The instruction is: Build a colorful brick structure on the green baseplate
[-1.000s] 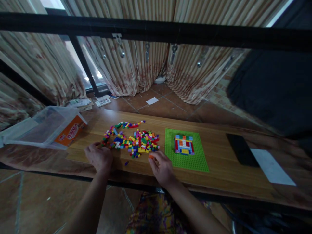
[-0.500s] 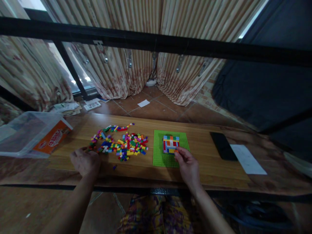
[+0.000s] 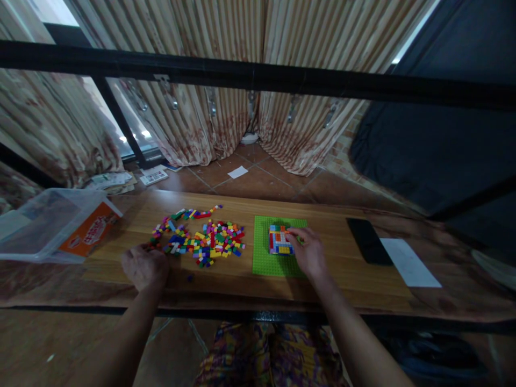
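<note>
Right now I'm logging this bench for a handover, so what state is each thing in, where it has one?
Clear box: open.
Loose bricks: scattered, unsorted by colour.
Green baseplate: lying flat, partly covered.
Brick build: standing on the baseplate.
Right hand: fingers at the build, grip unclear.
Left hand: beside the bricks, fingertips hidden.
Black slab: lying flat.
Curtains: hanging.

From above the lap, the head camera faces forward and down across the near table toward farther curtains.
</note>
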`<action>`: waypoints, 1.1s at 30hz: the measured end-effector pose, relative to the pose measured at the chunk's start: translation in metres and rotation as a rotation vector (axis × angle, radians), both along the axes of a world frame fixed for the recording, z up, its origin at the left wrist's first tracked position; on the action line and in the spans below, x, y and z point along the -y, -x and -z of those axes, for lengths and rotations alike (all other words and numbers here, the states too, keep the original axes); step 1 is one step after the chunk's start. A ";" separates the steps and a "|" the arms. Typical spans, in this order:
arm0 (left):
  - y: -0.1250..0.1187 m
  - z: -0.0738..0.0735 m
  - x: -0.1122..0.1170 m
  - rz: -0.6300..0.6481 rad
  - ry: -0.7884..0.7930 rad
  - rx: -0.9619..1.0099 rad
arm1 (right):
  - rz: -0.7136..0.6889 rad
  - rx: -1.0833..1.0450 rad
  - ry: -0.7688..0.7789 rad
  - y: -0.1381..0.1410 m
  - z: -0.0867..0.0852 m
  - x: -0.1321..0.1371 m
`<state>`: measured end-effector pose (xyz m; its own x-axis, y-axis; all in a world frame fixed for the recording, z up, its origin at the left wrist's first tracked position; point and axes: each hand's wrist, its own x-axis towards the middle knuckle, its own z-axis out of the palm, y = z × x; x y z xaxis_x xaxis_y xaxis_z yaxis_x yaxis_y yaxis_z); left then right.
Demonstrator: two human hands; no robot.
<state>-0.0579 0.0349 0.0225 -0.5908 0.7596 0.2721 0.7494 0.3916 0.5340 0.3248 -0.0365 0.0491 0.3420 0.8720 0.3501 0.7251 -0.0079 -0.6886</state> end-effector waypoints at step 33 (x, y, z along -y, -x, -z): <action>-0.003 -0.001 0.003 0.016 0.024 -0.038 | -0.039 0.113 -0.037 0.004 0.020 -0.008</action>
<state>-0.0551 0.0324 0.0237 -0.5678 0.7757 0.2755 0.7754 0.3916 0.4953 0.3204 -0.0290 0.0291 0.2645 0.8695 0.4170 0.7974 0.0460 -0.6017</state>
